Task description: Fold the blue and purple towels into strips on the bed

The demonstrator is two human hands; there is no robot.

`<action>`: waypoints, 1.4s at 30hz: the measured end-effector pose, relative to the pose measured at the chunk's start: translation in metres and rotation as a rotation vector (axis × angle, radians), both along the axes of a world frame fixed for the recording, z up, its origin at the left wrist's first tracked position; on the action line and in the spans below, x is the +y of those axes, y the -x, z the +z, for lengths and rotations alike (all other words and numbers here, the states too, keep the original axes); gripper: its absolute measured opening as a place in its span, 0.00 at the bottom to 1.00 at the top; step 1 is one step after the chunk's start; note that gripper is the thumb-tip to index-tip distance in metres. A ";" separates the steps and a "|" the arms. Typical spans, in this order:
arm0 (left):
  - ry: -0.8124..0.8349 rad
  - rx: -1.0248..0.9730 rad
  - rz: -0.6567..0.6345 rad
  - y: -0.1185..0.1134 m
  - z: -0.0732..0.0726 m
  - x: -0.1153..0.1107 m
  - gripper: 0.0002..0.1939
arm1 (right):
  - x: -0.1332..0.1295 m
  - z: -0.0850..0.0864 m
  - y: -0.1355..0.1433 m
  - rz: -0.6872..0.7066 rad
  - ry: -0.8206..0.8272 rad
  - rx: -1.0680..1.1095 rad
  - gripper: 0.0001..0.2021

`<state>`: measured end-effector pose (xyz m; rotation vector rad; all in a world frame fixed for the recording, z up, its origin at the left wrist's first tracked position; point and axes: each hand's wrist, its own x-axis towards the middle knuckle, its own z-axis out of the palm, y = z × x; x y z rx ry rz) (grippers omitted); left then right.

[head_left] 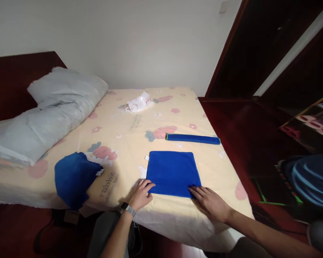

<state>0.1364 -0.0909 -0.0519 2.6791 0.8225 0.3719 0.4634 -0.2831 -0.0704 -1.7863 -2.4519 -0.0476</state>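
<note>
A blue cloth (pixel 172 168) with a small white tag on its left side lies spread flat near the bed's front edge. A faint crease runs across it close to the near edge. My left hand (pixel 141 193), with a watch on the wrist, rests on the near left corner, thumb and forefinger apart. On the near right corner, the fingertips of my right hand (pixel 210 202) press down, fingers stretched out. Beyond it lies a long narrow folded blue cloth (pixel 193 138) with green ends. To the left, a crumpled blue cloth (pixel 74 177) hangs partly over the bed's edge.
The bed (pixel 134 139) has a pale yellow sheet with carrot and flower prints. A grey quilt (pixel 59 104) is heaped at the left, and a white plastic bag (pixel 140 102) lies toward the wall. Slippers (pixel 312 122) and dark blue bundled fabric (pixel 312 175) are at the right.
</note>
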 end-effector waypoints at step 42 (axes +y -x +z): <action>0.356 -0.422 0.233 -0.012 -0.027 0.016 0.21 | 0.033 0.019 -0.019 -0.544 0.329 0.641 0.26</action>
